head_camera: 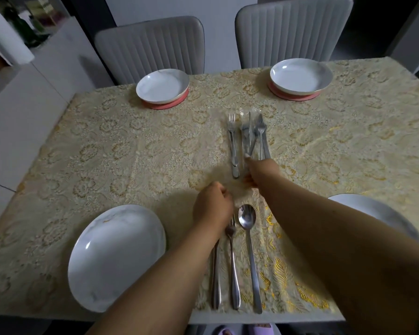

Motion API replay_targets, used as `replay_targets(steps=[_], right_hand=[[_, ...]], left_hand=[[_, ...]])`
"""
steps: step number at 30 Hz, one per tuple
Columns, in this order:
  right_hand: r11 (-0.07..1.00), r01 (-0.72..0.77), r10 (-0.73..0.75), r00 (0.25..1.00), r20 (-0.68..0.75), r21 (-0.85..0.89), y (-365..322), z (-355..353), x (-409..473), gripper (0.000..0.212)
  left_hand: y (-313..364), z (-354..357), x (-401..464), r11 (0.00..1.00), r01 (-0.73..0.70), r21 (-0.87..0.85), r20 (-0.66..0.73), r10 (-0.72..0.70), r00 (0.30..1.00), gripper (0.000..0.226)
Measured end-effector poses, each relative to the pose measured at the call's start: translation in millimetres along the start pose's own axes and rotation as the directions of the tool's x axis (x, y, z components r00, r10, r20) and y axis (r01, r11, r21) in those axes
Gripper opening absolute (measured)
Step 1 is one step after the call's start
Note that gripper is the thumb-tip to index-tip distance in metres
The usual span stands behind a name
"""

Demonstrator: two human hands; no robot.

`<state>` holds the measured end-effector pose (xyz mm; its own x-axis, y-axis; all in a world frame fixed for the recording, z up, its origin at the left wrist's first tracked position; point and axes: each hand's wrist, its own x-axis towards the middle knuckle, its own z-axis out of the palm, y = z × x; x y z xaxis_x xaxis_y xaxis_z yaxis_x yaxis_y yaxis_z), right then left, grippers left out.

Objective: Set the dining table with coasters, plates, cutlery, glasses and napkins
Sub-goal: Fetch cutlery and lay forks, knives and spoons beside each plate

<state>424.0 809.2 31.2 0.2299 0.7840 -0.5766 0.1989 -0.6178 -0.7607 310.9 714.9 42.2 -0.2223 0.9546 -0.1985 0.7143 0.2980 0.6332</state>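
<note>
At the near ends of the bundle of stainless-steel cutlery [250,136] lying in the middle of the table, the right hand [258,171] has its fingers curled down around the handles, though motion blur hides exactly which pieces it grasps; a loose steel fork [233,143] lies just left of the bundle, apparently outside the grip. The left hand [213,206] hovers nearer than the bundle, its fingers curled into a loose fist; it seems to hold nothing, but its fingertips face away and I cannot tell for sure. Just nearer than that hand, a set is laid out in a row: a steel knife [215,279], a second steel fork [232,262] and a steel tablespoon [249,247], parallel, close together but apart. To the left of this row sits a white shallow round plate [116,257]; to the right, another white plate [373,209] is mostly hidden by the right forearm. Beyond the bundle, two more white plates [162,86] [301,76] rest on round pink coasters [166,103] [293,96], each before a grey ribbed chair [150,49]. To do this step well, I judge the hand should separate one knife, fork and spoon cleanly from the bundle, lifting rather than dragging so the gold floral tablecloth [107,146] does not bunch, and lay them parallel beside a plate. No glasses or napkins are in view.
</note>
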Motion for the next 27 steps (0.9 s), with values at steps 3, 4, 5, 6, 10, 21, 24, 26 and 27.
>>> replay_targets(steps=[3,4,5,6,10,21,24,26,27], right_hand=[[0.978,-0.072,0.058,0.995,0.077,0.195,-6.3,1.3,2.5,0.031],[0.963,-0.083,0.063,0.994,0.085,0.255,-7.3,-0.2,1.1,0.03],[0.945,-0.089,0.065,0.994,0.084,0.314,-8.6,-1.8,-1.2,0.03],[0.927,-0.09,0.066,0.995,0.078,0.364,-10.1,-3.9,-4.7,0.03],[0.908,-0.087,0.057,0.995,0.085,0.409,-11.1,-12.7,-25.7,0.032],[0.955,0.174,-0.192,0.98,0.051,0.239,-0.7,-41.6,-88.3,0.02],[0.968,0.18,-0.205,0.969,0.135,0.177,18.5,-36.4,-107.5,0.02],[0.976,0.183,-0.204,0.958,0.203,0.117,27.2,-33.8,-114.1,0.022],[0.975,0.206,-0.218,0.953,0.209,0.079,29.2,-33.8,-111.0,0.025]], left_hand=[[-0.1,0.8,8.5,0.999,0.023,-0.049,0.011,-0.022,1.0,0.014],[-1.1,1.0,10.3,0.997,0.03,-0.068,0.011,-0.03,0.999,0.014],[-1.7,0.8,11.9,0.996,0.038,-0.086,0.008,-0.038,0.999,0.013],[-2.0,0.4,13.7,0.994,0.046,-0.101,0.003,-0.046,0.999,0.014],[4.4,-3.9,21.2,0.98,0.072,-0.185,-0.008,-0.074,0.997,0.021],[44.6,-13.2,27.3,0.686,0.252,-0.683,0.213,-0.144,0.966,0.025],[54.3,-18.8,31.4,0.453,0.345,-0.822,0.337,-0.102,0.936,0.031],[61.5,-22.8,32.0,0.262,0.395,-0.88,0.39,-0.072,0.918,0.022],[62.5,-23.0,33.5,0.236,0.398,-0.887,0.386,-0.094,0.917,0.018]])
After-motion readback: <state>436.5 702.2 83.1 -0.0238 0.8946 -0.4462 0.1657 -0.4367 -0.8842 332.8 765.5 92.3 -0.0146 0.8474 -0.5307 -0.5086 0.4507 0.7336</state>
